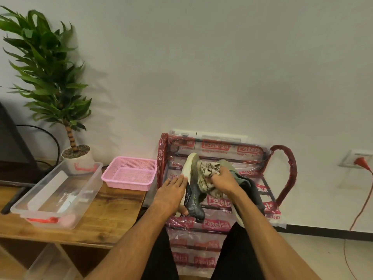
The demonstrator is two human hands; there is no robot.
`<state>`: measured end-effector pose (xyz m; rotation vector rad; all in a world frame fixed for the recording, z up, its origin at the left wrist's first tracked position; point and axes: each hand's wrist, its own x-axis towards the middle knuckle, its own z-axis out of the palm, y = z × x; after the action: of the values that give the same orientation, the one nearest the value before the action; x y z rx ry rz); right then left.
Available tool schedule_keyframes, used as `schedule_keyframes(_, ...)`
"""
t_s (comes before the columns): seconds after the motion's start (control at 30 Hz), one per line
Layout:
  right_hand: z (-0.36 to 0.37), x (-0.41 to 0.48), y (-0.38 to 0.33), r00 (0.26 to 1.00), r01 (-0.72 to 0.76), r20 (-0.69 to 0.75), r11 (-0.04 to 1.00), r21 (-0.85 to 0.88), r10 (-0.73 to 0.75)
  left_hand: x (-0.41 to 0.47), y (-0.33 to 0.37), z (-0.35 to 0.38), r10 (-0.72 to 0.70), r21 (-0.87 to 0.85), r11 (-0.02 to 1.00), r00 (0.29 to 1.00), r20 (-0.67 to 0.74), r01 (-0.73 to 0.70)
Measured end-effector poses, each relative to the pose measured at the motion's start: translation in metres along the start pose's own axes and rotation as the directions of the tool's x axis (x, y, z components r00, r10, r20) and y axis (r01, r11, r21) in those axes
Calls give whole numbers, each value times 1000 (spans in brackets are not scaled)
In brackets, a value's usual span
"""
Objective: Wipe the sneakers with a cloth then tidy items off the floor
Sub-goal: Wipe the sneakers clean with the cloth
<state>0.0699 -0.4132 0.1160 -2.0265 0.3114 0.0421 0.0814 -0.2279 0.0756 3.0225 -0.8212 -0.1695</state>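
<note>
Two sneakers: both lie on the rack just below centre. The tipped sneaker (pixel 192 201) stands on edge with its pale sole facing 9 o'clock. The second sneaker (pixel 250 190) is at its 3 o'clock, partly under the right forearm.
Progress: wiping looks under way, judging by the cloth pressed to a shoe. Neither shoe can be called finished, and the floor tidy seems not yet begun.
Left hand (pixel 171 190): fingers lie flat along the sole and the thumb hooks under the upper, steadying the tipped sneaker.
Right hand (pixel 224 182): bunched round the cloth, pressing it between the two shoes.
Cloth (pixel 207 172): pale with dark lines, crumpled, at 11 o'clock of the right hand.
Bench (pixel 113 209): wooden, at 8 o'clock.
Plant (pixel 46 67): potted, at 10 o'clock.
Rack (pixel 290 174): red frame in printed plastic wrap, against the wall.
Clear bin (pixel 56 195): on the bench, with red latches.
Pink basket (pixel 131 172): on the bench end, just beside the rack at 9 o'clock.
Cable (pixel 361 199): orange, running from a wall plug at 3 o'clock down to the floor at 5 o'clock. It is the only thing seen on the floor and is likely to snag.
</note>
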Motion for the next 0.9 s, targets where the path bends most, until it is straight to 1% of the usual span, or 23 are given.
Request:
schedule_keyframes(0.07,14,-1,-10,993,66,-96,998,-11,-67,-1,-1,0,-4,-5,1000,1000,-19,4)
schedule_keyframes(0.1,22,-3,-13,987,118,-108,993,-23,-120,-3,-1,1,-11,-4,1000,999,-34,11)
schedule_keyframes(0.17,34,-9,-16,967,231,-71,960,-159,-245,-6,-3,4,-27,-9,1000,997,-77,27)
schedule_keyframes(0.2,39,-12,-16,950,294,-26,916,-275,-313,-7,-4,7,-36,-13,999,994,-99,34)
schedule_keyframes(0.23,42,-13,-12,926,356,30,845,-400,-376,-9,-4,8,-41,-13,999,992,-116,40)
schedule_keyframes(0.3,50,-17,-5,886,427,129,672,-606,-446,-11,-4,10,-42,-12,999,991,-127,41)
schedule_keyframes(0.33,53,-20,0,878,428,140,620,-658,-457,-12,-4,9,-38,-14,999,991,-129,37)
schedule_keyframes(0.4,57,-27,9,871,412,127,566,-714,-474,-10,-4,9,-33,-22,999,991,-131,31)
schedule_keyframes(0.5,59,-38,19,855,413,180,430,-803,-487,-8,-3,8,-29,-40,999,993,-116,24)
schedule_keyframes(0.63,63,-31,19,863,372,208,300,-878,-460,-7,-2,9,-34,-146,989,994,-106,19)
schedule_keyframes(0.73,69,-24,8,876,332,197,256,-908,-439,-9,-2,9,-55,-226,974,991,-120,26)
schedule_keyframes(0.9,73,-40,1,896,310,203,228,-923,-395,-9,-5,8,-37,-211,977,991,-126,10)
